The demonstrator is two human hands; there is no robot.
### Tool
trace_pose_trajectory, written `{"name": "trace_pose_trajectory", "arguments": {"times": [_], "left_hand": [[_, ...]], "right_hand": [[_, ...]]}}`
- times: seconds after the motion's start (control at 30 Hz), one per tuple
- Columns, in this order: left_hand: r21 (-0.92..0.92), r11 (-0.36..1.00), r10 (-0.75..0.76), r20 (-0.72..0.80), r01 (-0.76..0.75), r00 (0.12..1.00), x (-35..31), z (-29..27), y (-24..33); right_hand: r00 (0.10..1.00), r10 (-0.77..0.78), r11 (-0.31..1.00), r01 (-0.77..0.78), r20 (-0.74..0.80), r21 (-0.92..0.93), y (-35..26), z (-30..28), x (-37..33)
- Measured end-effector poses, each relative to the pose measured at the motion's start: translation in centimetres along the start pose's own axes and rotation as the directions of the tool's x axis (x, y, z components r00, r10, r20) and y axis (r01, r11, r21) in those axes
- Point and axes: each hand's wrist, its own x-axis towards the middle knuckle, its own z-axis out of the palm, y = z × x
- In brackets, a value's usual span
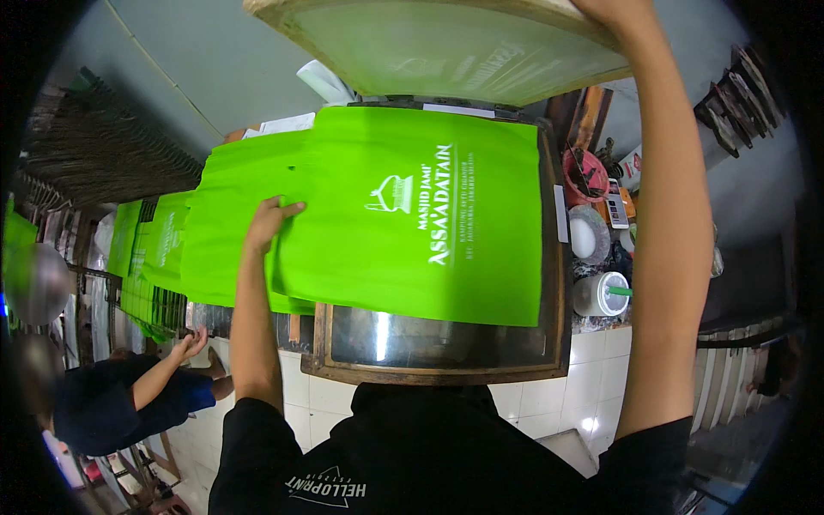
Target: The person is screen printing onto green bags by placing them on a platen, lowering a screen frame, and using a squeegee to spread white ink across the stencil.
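A bright green fabric sheet (pixel 369 257) with a white printed design lies over a dark glass-topped board (pixel 429 348). My left hand (pixel 271 221) is at this sheet's left edge, its fingers closed on the fabric; the exact grip is partly hidden. Above the far side, a wood-framed printing screen (pixel 429 51) is tilted up, a faint copy of the design on its mesh. My right hand (pixel 620 15) grips the screen's right end, its fingers partly cut off by the picture's upper edge. More green fabric (pixel 227 215) spreads out to the left, beside the board.
Right of the board stand a white tub (pixel 599 294) with a green stick, a clear bowl (pixel 587 233), a pink container (pixel 585 174) and a phone (pixel 616 204). At lower left another person (pixel 112 403) reaches toward a wire rack (pixel 167 309) with green pieces.
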Motion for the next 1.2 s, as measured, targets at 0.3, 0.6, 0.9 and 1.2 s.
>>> {"name": "trace_pose_trajectory", "arguments": {"times": [0.3, 0.6, 0.9, 1.2], "left_hand": [[0.843, 0.436, 0.573, -0.530, 0.315, 0.625, -6.3, -17.7, 4.2], [0.756, -0.036, 0.194, 0.647, -0.654, 0.737, -13.4, 1.1, -9.3], [-0.369, 0.882, 0.026, -0.583, -0.293, 0.812, -12.3, -3.9, -7.6], [0.286, 0.680, 0.464, 0.544, -0.675, 0.699, -15.0, 14.5, -2.0]], "right_hand": [[0.989, 0.123, 0.987, -0.130, 0.081, 0.096, -1.5, -1.8, 1.6], [0.988, 0.112, 0.993, -0.115, 0.109, 0.018, -0.9, -0.5, 3.0], [0.988, 0.129, 0.986, -0.137, 0.087, 0.092, -1.8, -0.3, 2.1], [0.983, 0.111, 0.992, -0.120, 0.145, 0.049, -1.2, -0.9, 2.4]]}}
